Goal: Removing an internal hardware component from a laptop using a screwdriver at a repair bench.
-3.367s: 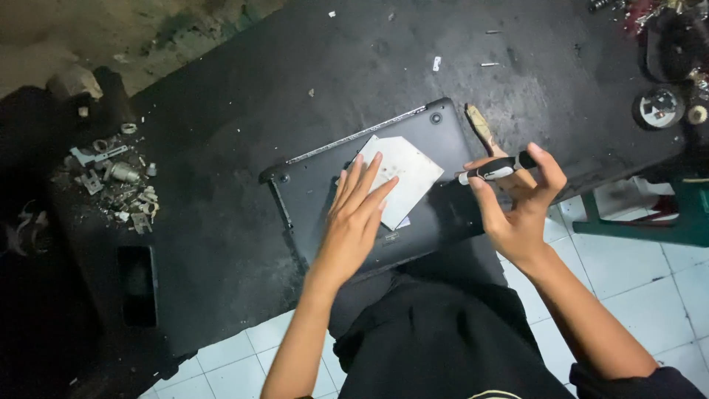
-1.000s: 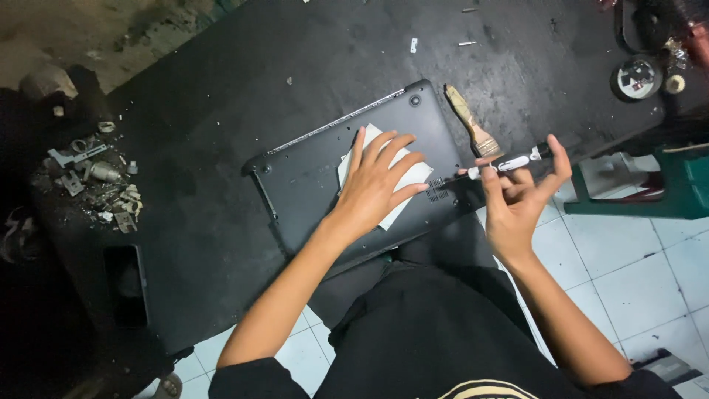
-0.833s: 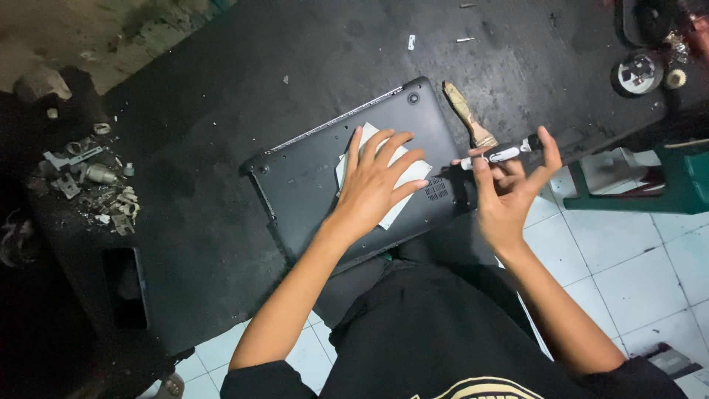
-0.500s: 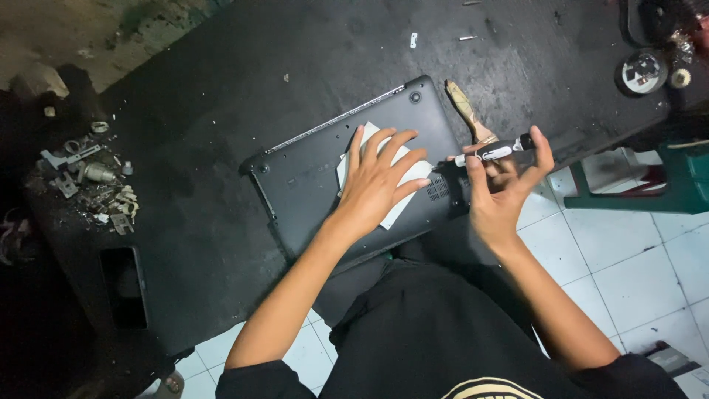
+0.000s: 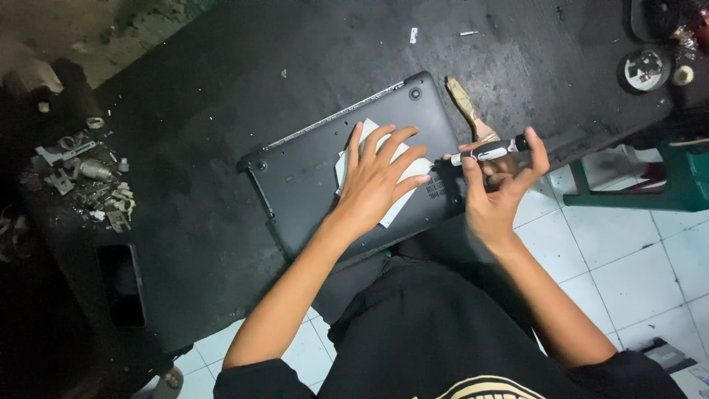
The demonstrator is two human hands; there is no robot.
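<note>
The screwdriver [image 5: 491, 151] has been drawn in a little since half a second ago: its tip, which a second ago was held out over the right edge of the laptop [image 5: 354, 166], is now brought down close to the corner by the vent slots, so the tool appears to be lined up for that corner rather than merely carried. The left hand [image 5: 377, 177] has not been shifted; it is kept flat on the white paper [image 5: 395, 210] lying on the upturned black base, fingers [image 5: 402, 140] spread wide and pressed down, nothing being gripped. The right hand [image 5: 498, 188] is closed round the black-and-white handle, which is pinched between thumb and forefinger with the remaining fingers fanned loosely above. The laptop itself is seen lying underside up near the front edge of the dark workbench [image 5: 221, 89], just before the person's lap. A wooden-handled brush [image 5: 467, 107] is left beside its right edge, and a heap of small metal parts [image 5: 85, 174] is noted well off to the left.
</note>
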